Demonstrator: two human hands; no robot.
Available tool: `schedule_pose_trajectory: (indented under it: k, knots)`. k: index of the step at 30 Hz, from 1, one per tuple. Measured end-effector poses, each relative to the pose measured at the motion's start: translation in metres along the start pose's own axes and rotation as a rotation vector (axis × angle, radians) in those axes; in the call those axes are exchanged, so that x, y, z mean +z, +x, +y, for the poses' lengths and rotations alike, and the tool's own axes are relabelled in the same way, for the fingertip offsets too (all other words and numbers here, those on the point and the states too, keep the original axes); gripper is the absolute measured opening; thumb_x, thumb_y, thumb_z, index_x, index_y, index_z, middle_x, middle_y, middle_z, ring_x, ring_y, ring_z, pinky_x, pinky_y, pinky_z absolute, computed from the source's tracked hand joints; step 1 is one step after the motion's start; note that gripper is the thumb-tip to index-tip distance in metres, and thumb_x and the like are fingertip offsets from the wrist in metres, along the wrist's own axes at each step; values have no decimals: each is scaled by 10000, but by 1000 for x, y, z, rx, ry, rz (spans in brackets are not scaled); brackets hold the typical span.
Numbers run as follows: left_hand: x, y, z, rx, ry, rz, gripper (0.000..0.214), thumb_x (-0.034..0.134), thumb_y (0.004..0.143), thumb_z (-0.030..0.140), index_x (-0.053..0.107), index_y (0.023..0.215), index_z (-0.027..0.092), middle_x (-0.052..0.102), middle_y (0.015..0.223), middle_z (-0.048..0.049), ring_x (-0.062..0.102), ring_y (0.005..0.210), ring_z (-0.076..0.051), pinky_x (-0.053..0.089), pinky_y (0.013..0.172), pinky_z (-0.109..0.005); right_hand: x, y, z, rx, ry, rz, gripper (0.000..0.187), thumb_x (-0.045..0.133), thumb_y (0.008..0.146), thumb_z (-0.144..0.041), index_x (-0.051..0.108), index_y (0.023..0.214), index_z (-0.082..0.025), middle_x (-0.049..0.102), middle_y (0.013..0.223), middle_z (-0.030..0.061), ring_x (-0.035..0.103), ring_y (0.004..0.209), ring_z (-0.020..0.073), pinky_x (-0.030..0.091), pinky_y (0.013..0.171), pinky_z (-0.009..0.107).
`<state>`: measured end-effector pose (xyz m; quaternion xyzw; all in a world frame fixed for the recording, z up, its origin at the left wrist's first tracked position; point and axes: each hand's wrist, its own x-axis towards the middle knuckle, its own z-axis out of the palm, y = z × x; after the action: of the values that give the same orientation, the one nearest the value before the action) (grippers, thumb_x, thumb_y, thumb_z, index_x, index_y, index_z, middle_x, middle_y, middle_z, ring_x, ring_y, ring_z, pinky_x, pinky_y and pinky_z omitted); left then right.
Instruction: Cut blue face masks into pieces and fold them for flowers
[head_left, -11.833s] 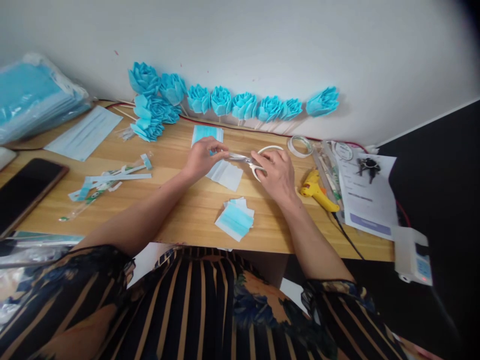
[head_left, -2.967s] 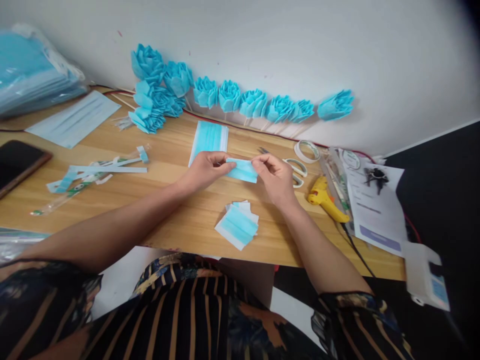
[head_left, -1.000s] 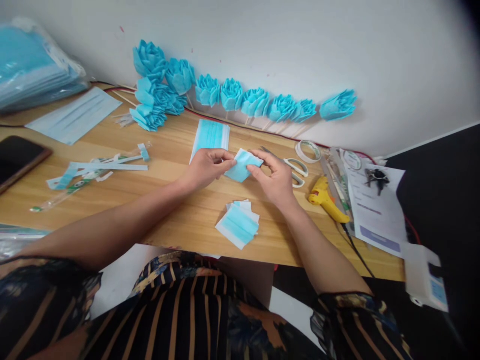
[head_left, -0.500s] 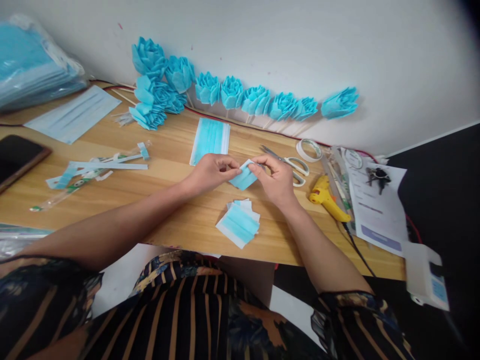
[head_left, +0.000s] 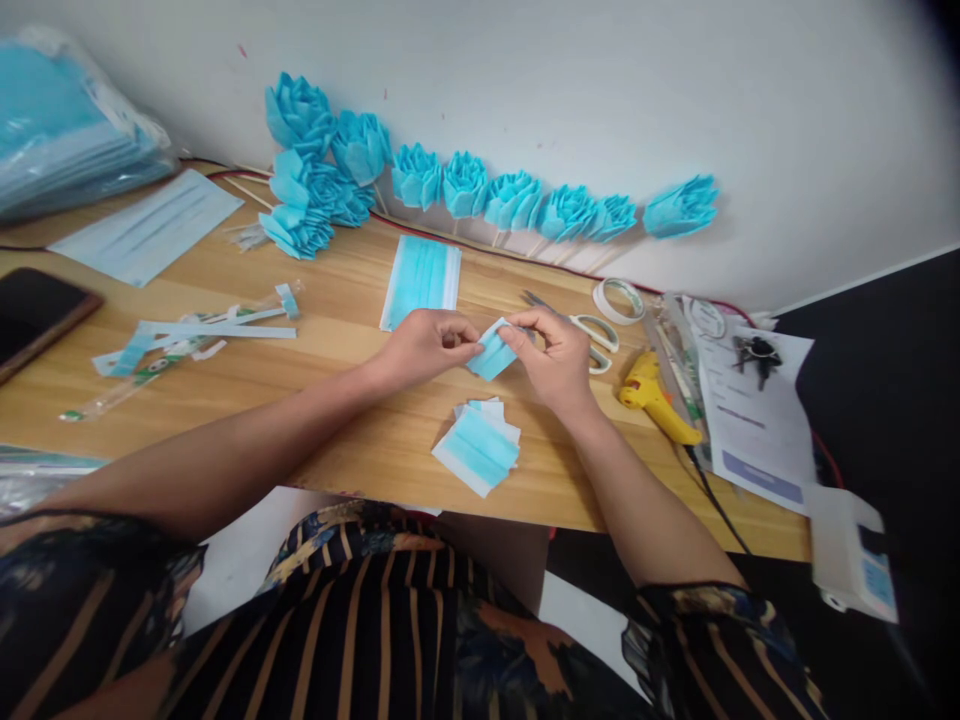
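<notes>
Between my hands is a small blue piece of face-mask fabric (head_left: 492,357) with a pale edge. My left hand (head_left: 435,342) pinches its left edge with thumb and forefinger. At its upper right corner, my right hand (head_left: 556,358) grips it, thumb on top. A fanned stack of cut blue and white mask pieces (head_left: 480,448) lies on the table just below my hands. Behind my left hand lies a small pile of whole blue masks (head_left: 421,275). Scissors (head_left: 598,328) with white handles rest partly behind my right hand.
Several blue fabric flowers (head_left: 514,203) on sticks lean along the wall. To the right are a tape roll (head_left: 618,284), a yellow glue gun (head_left: 658,398) with a cord, and keys (head_left: 759,356) on paper. Mask strips (head_left: 217,331), a phone (head_left: 37,315) and bagged masks (head_left: 67,130) sit left.
Both hands have shifted very slightly to the right together with the mask piece. Its grip looks the same, and the things on the table have stayed put.
</notes>
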<state>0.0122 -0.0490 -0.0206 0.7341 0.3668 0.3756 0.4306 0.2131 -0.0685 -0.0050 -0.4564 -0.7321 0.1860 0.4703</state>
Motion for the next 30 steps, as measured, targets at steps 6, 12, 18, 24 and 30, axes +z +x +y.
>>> schedule_pose_trajectory:
  k: [6,12,18,24,30]
  knots:
    - [1,0,5,130,-12,79,125,702,819,275,738,803,157,692,764,-23,570,625,-93,409,564,-209,2,-2,-1,-197,-105,-3,104,701,918,-287,725,821,-255,740,778,-8,666,754,185,518,734,343]
    - [1,0,6,49,-134,158,130,695,810,254,685,734,149,639,640,5,508,551,-81,381,517,-207,3,-3,-5,-109,-85,-85,254,730,880,-328,700,1124,-264,766,1062,29,692,942,217,557,864,385]
    - [-2,0,12,-93,-294,133,201,760,782,301,630,726,158,608,556,30,495,458,-64,367,444,-189,3,-2,3,-6,-60,-128,444,677,846,-225,616,1283,-275,724,1244,47,687,1065,238,564,966,435]
    - [-6,4,7,-179,-463,86,278,728,864,348,515,809,178,641,593,16,613,440,-98,355,375,-166,3,-2,10,-23,-50,-84,439,652,838,-203,610,1271,-270,732,1168,51,702,987,227,585,928,431]
    - [-2,6,-1,-179,-650,29,349,684,918,431,416,929,208,679,731,35,771,664,-186,543,518,-204,6,-4,11,6,-45,-74,465,645,849,-216,600,1309,-268,747,1024,32,705,944,227,583,933,447]
